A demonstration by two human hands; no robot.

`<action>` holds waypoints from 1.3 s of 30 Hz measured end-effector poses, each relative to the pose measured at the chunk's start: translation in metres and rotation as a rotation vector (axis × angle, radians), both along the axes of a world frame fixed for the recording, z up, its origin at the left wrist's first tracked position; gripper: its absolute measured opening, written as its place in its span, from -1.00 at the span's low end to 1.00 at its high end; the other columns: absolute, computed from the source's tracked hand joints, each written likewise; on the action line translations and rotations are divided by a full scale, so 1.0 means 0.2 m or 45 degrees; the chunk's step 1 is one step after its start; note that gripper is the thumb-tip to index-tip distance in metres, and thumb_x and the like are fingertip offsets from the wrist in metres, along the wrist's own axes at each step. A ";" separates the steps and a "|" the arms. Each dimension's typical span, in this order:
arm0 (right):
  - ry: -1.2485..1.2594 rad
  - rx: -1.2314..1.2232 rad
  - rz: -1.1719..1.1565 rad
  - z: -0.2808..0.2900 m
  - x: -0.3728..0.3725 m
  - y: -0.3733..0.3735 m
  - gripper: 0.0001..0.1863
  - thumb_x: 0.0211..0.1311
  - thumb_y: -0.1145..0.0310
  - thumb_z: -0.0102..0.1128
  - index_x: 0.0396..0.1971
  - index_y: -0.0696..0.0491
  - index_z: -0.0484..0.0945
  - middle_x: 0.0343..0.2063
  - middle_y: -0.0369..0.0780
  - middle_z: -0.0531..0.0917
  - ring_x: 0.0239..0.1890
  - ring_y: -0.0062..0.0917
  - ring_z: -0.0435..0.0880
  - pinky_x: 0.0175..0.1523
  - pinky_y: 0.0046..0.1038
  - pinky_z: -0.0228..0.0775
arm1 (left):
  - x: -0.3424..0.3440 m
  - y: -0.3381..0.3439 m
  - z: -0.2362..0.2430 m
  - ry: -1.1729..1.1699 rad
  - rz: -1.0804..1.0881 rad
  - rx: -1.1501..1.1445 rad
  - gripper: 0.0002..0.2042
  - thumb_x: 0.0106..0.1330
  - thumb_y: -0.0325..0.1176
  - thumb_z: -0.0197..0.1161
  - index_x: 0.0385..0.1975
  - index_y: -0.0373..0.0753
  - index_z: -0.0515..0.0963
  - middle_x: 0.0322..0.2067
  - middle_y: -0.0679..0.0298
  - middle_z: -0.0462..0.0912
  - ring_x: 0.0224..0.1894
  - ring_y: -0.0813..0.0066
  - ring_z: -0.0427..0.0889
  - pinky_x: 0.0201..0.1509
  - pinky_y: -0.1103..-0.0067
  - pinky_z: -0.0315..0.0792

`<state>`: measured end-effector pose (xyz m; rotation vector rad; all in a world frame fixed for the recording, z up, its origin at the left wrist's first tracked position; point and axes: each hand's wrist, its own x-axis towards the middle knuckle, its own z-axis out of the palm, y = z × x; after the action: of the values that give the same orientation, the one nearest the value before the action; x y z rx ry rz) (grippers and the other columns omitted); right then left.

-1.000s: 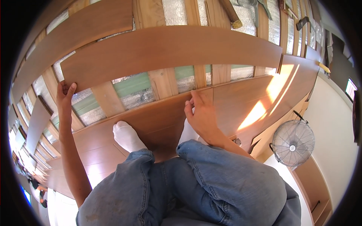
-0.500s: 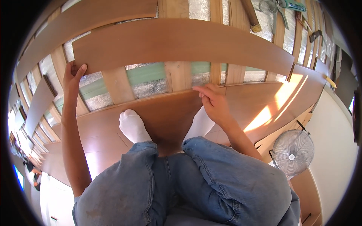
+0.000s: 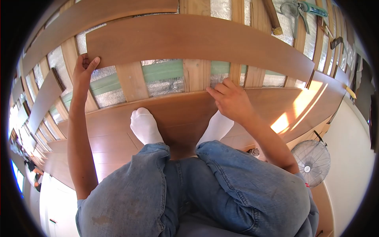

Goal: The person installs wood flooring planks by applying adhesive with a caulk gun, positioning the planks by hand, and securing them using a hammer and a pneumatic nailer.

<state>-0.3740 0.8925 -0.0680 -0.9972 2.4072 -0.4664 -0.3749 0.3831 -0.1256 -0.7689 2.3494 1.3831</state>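
Note:
A long brown floorboard (image 3: 189,37) lies loose across the wooden joists, reaching from left to right ahead of my feet. My left hand (image 3: 86,68) is closed on its left end, thumb on top and fingers at the edge. My right hand (image 3: 233,102) is over the edge of the laid flooring (image 3: 173,108), its forefinger pointing at the edge and the other fingers curled. Whether anything small is in its fingers is hidden. Between the loose board and the laid flooring, a green strip (image 3: 162,70) and silver foil (image 3: 166,86) show among the joists (image 3: 132,81).
Another brown board (image 3: 106,15) lies farther off, and a shorter one (image 3: 45,98) sits at the left. A caulking gun (image 3: 304,10) and a wooden handle (image 3: 272,17) rest on the joists at far right. A round fan (image 3: 312,164) stands by the white wall (image 3: 347,158).
The view has shifted slightly, so the scene sits more to the right. My right hand's fingers have bent and its wrist has turned; my left hand keeps its hold on the board's end.

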 end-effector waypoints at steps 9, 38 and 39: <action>0.187 0.054 0.212 -0.01 -0.07 0.13 -0.54 -0.04 0.42 0.40 -0.02 0.01 0.73 -0.21 -0.32 0.62 -0.04 -0.37 0.57 0.04 -0.38 0.52 | 0.00 -0.02 0.00 0.109 0.065 -0.001 -0.54 0.38 -0.09 0.48 0.04 -0.32 0.57 -0.27 0.37 0.59 -0.18 0.61 0.53 0.00 0.61 0.45; 0.621 -0.221 -0.746 -0.20 -0.51 0.56 -0.59 0.34 0.35 0.24 0.15 0.11 0.52 -0.18 -0.15 0.65 -0.04 -0.24 0.61 0.15 -0.23 0.46 | 0.37 0.17 0.05 -0.177 -0.183 -0.520 -0.49 0.65 0.02 0.07 -0.39 -0.37 0.47 -0.58 0.17 0.37 -0.56 0.38 0.28 -0.51 0.37 0.24; 0.662 -0.258 -0.752 -0.20 -0.50 0.58 -0.59 0.33 0.36 0.23 0.15 0.11 0.52 -0.20 -0.15 0.65 -0.05 -0.25 0.60 0.15 -0.23 0.45 | 0.36 0.18 0.05 -0.183 -0.194 -0.514 -0.49 0.64 0.01 0.09 -0.42 -0.38 0.47 -0.60 0.14 0.40 -0.59 0.37 0.30 -0.54 0.36 0.24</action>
<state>-0.4736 1.0082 -0.1080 -0.4962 3.1870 -0.7368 -0.3020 0.4194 -0.1157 -0.7434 2.5400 0.7728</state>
